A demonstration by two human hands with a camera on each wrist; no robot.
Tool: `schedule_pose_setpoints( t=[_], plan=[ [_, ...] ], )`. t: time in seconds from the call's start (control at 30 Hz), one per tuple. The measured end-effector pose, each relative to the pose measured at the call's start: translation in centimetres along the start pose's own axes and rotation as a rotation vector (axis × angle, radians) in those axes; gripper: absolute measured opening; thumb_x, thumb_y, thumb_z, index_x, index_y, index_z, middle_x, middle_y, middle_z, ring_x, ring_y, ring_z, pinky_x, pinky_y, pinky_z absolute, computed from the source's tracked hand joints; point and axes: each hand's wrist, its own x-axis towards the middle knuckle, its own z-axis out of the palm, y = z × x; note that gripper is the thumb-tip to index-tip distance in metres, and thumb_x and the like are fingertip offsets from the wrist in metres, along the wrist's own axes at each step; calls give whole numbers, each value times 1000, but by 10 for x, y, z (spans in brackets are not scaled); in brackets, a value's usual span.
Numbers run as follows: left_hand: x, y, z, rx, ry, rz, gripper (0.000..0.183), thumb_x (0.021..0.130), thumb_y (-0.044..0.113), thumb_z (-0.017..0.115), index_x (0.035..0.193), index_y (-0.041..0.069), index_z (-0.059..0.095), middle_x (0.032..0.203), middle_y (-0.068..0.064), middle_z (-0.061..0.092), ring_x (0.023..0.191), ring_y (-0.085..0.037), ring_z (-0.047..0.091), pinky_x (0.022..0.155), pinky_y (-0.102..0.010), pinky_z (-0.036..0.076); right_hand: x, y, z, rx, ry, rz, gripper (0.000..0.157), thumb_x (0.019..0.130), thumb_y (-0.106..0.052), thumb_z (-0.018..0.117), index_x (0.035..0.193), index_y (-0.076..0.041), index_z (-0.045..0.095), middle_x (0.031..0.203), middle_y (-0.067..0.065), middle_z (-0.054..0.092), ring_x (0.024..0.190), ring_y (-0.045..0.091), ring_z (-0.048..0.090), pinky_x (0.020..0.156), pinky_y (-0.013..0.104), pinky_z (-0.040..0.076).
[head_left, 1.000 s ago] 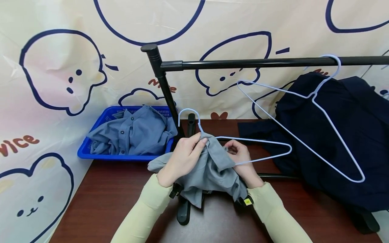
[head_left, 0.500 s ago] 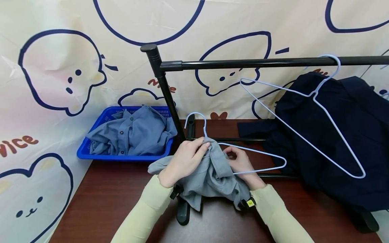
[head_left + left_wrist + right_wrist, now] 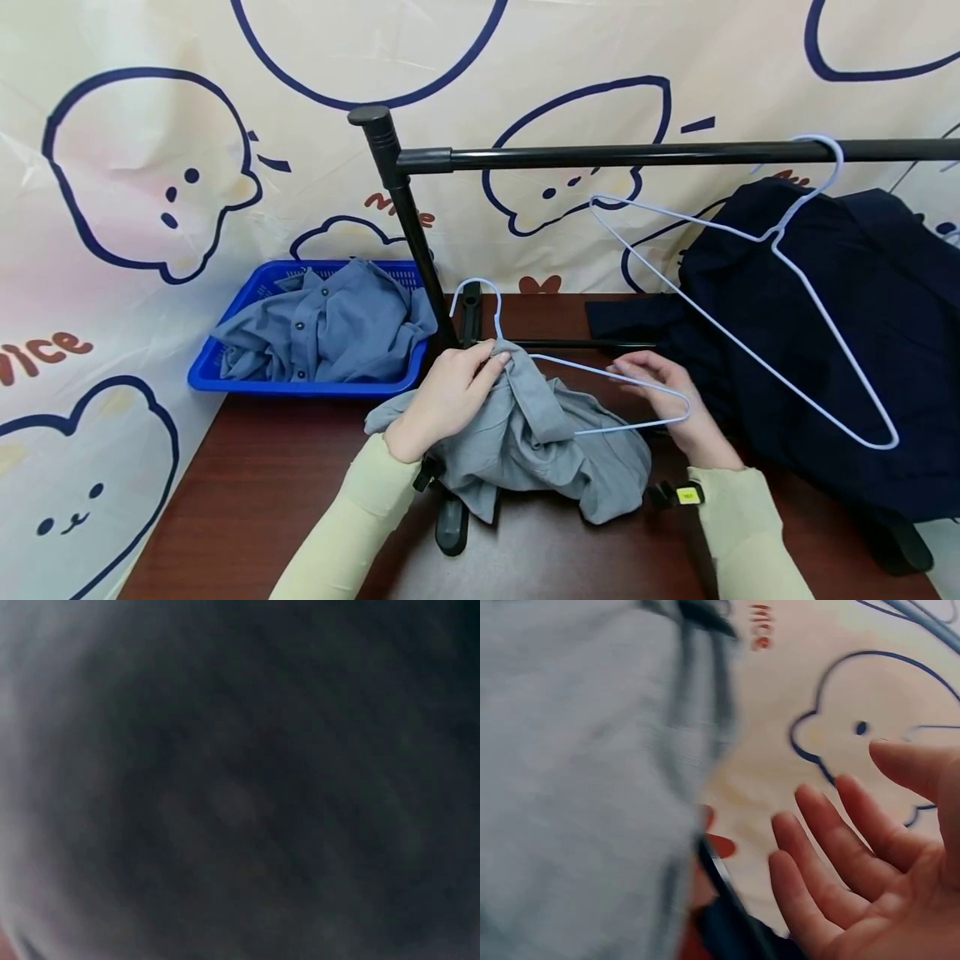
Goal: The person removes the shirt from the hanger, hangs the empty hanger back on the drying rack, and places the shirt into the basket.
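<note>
My left hand (image 3: 448,392) pinches the grey shirt (image 3: 536,454) at its collar, right below the hook of a pale blue hanger (image 3: 577,365). The hanger's left part is hidden by cloth and hand; its right end sticks out bare. Beside that end is my right hand (image 3: 675,408), which holds nothing; in the right wrist view its fingers (image 3: 847,859) are spread and loosely bent, apart from the cloth. The shirt hangs bunched over the table from the left hand. Dark, blurred cloth fills the left wrist view.
A black clothes rack (image 3: 570,158) spans the back, with another pale blue hanger (image 3: 806,283) on its bar. Dark navy clothing (image 3: 832,350) is heaped at the right. A blue basket (image 3: 300,388) with a blue-grey buttoned shirt (image 3: 337,325) stands at the left on the brown table (image 3: 285,483).
My right hand has let go of the shirt and moved right, to the hanger's end. The shirt's right side has spread rightward. My left hand keeps its pinch, with the hanger slightly lower.
</note>
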Motion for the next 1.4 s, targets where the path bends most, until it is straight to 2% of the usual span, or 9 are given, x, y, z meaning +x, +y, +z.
schedule_pose_setpoints(
  t=[0.17, 0.27, 0.4, 0.53, 0.67, 0.8, 1.07, 1.4],
  plan=[
    [0, -1, 1, -2, -1, -6, 36, 111, 29, 45, 76, 18, 43, 60, 5, 32, 49, -11, 35, 50, -28, 31, -9, -18, -26, 89, -88, -23, 45, 110, -31, 47, 124, 9, 61, 114, 5, 72, 104, 19, 70, 90, 32, 54],
    [-1, -2, 1, -3, 3, -8, 36, 111, 29, 46, 77, 18, 44, 60, 5, 32, 48, -10, 35, 50, -28, 31, -16, -31, -33, 66, -121, -54, 45, 111, -31, 43, 125, 6, 64, 117, 7, 72, 106, 23, 70, 89, 29, 54],
    [-1, -2, 3, 3, 11, -7, 35, 110, 29, 46, 77, 18, 44, 59, 5, 32, 48, -10, 36, 49, -28, 31, -24, -47, -28, -57, -131, -95, 40, 111, -25, 47, 127, 8, 64, 118, 12, 72, 102, 22, 71, 84, 31, 56],
    [-1, -2, 5, 15, 14, -5, 36, 111, 31, 45, 77, 19, 45, 58, 5, 32, 48, -9, 38, 49, -28, 31, -30, -56, -15, -187, -174, -132, 30, 108, -18, 54, 124, 4, 68, 111, 15, 73, 95, 24, 73, 75, 36, 59],
    [-1, -1, 7, 22, 13, -13, 37, 111, 33, 44, 77, 19, 45, 58, 6, 32, 48, -9, 39, 49, -28, 32, -33, -54, -7, -214, -205, -135, 25, 105, -13, 58, 123, 1, 70, 100, 13, 75, 88, 30, 74, 71, 39, 60],
    [-2, -2, 7, 24, 6, -22, 38, 111, 35, 44, 76, 20, 45, 57, 6, 33, 47, -9, 39, 48, -29, 33, -35, -50, -4, -209, -182, -125, 25, 105, -11, 58, 122, 3, 70, 95, 12, 75, 83, 33, 74, 70, 38, 60],
    [-2, -3, 9, 28, 1, -13, 40, 110, 35, 45, 74, 19, 42, 57, 6, 32, 46, -9, 37, 47, -28, 31, -37, -43, -3, -291, -85, -184, 17, 101, -10, 64, 112, 1, 73, 79, 5, 73, 72, 23, 72, 67, 34, 60],
    [-4, -4, 10, 22, -19, -16, 37, 110, 33, 47, 76, 20, 43, 58, 6, 31, 48, -9, 38, 48, -28, 31, -39, -40, -3, -304, -22, -219, 15, 100, -8, 66, 109, 0, 74, 76, 3, 72, 69, 21, 72, 65, 32, 59]
  ],
)
